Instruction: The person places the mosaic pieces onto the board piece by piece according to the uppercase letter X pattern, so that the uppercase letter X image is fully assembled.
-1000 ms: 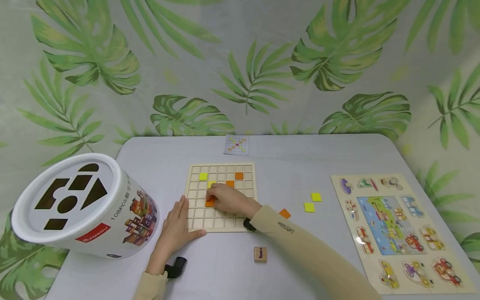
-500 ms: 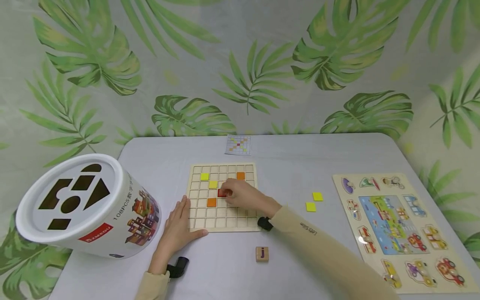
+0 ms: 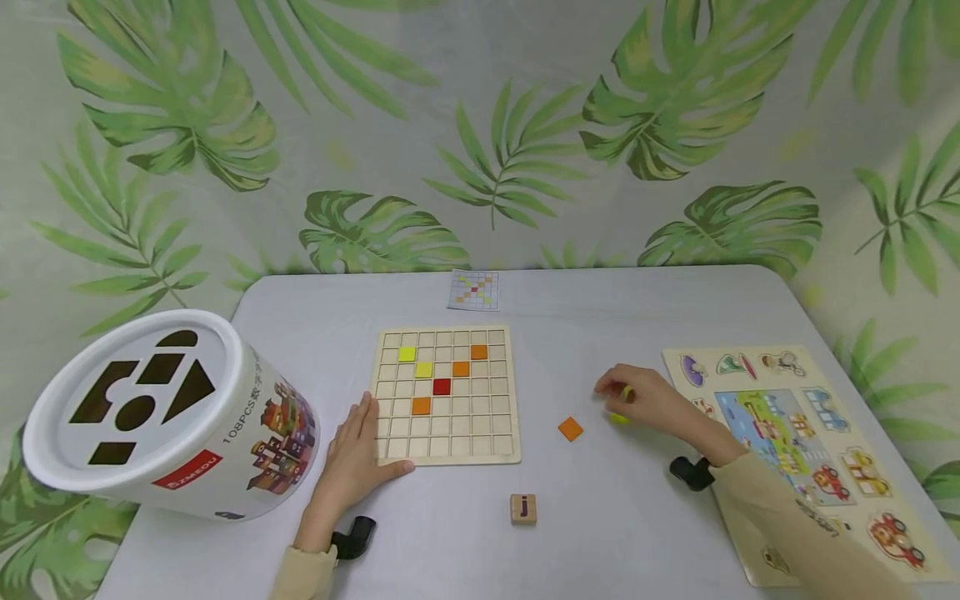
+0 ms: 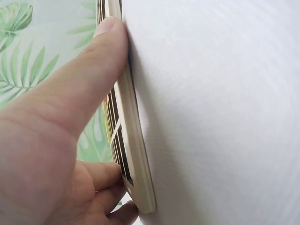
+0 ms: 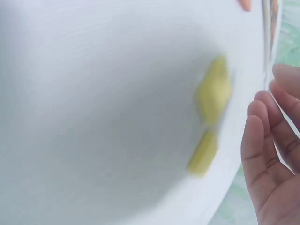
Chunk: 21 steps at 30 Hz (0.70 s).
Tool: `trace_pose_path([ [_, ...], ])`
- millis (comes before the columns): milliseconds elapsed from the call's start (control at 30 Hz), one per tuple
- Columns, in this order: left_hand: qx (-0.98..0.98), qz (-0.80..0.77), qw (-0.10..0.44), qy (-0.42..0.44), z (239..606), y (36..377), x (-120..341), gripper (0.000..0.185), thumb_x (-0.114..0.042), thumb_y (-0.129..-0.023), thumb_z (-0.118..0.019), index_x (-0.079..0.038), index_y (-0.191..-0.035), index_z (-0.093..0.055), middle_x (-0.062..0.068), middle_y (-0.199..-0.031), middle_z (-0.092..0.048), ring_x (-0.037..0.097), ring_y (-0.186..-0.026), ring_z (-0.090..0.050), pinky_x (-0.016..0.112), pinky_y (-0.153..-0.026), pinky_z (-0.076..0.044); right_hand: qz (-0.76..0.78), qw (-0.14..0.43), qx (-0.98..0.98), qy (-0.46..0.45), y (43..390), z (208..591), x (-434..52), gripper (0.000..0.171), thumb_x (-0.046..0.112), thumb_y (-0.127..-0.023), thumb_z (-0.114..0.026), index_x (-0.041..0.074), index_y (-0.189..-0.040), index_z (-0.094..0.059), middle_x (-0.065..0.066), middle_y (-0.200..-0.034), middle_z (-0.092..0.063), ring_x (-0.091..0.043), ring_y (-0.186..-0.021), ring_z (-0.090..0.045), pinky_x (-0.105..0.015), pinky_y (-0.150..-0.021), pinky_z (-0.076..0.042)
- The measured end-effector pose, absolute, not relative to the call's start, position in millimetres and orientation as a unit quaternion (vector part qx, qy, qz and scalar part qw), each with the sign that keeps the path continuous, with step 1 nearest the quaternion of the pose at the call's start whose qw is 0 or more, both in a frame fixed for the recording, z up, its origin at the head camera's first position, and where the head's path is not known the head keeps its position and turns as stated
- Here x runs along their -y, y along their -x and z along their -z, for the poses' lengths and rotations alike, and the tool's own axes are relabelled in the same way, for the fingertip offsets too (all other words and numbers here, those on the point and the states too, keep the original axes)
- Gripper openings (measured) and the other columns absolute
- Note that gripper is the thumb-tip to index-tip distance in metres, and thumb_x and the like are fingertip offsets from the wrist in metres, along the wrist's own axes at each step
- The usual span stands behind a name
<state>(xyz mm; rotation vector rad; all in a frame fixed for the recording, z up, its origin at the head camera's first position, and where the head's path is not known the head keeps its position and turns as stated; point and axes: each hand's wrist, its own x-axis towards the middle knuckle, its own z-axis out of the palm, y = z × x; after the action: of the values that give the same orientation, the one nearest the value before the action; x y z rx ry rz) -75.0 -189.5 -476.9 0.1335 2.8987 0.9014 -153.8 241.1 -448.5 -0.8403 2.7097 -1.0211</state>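
Observation:
A wooden grid board (image 3: 450, 450) lies at the middle of the table; its edge (image 4: 136, 154) fills the left wrist view. In its cells sit two yellow tiles (image 3: 407, 354), three orange tiles (image 3: 421, 406) and one red tile (image 3: 442, 387). My left hand (image 3: 358, 446) rests flat at the board's near left corner, thumb (image 4: 89, 70) pressed along the edge. My right hand (image 3: 617, 398) hovers over two loose yellow tiles (image 3: 619, 418) right of the board, blurred in the right wrist view (image 5: 214, 91). Its fingers (image 5: 262, 154) are relaxed and hold nothing. A loose orange tile (image 3: 570, 428) lies between board and hand.
A white bucket (image 3: 225, 433) with a shape-cut lid lies tilted at the left. A small pattern card (image 3: 474, 290) sits behind the board. A wooden letter cube (image 3: 522, 508) is near the front. A vehicle peg puzzle (image 3: 802, 450) lies at the right, under my right forearm.
My right hand set an orange tile and then a red tile on the board, then swung right to the loose yellow tiles. The left hand has stayed put.

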Motion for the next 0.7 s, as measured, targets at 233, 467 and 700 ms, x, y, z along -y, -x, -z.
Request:
trace_pose_path([
  [233, -0.952, -0.296, 0.061, -0.04, 478, 75, 191, 0.112, -0.036, -0.072, -0.084, 0.012, -0.147, -0.015, 0.027, -0.155, -0.007, 0.048, -0.139, -0.007, 0.065, -0.107, -0.01, 0.297, 0.083, -0.909, 0.279, 146, 456, -262, 0.025, -0.004, -0.075, -0.076, 0.005, -0.095, -0.065, 0.002, -0.09, -0.059, -0.017, -0.08, -0.054, -0.028, -0.066, -0.049],
  [467, -0.952, -0.296, 0.069, -0.045, 479, 76, 191, 0.113, -0.039, -0.073, -0.082, 0.011, -0.148, -0.013, 0.025, -0.156, -0.005, 0.046, -0.14, -0.005, 0.065, -0.107, -0.009, 0.279, 0.062, -0.918, 0.273, 145, 457, -250, 0.026, -0.008, -0.072, -0.072, 0.007, -0.091, -0.063, 0.004, -0.085, -0.057, -0.016, -0.079, -0.053, -0.029, -0.068, -0.048],
  [700, -0.95, -0.301, 0.069, -0.043, 479, 77, 191, 0.113, -0.037, -0.073, -0.083, 0.011, -0.148, -0.013, 0.025, -0.156, -0.005, 0.046, -0.14, -0.005, 0.065, -0.107, -0.009, 0.308, 0.08, -0.903, 0.289, 153, 451, -210, 0.022, -0.003, -0.076, -0.071, 0.006, -0.095, -0.064, 0.002, -0.092, -0.058, -0.02, -0.086, -0.056, -0.032, -0.071, -0.049],
])
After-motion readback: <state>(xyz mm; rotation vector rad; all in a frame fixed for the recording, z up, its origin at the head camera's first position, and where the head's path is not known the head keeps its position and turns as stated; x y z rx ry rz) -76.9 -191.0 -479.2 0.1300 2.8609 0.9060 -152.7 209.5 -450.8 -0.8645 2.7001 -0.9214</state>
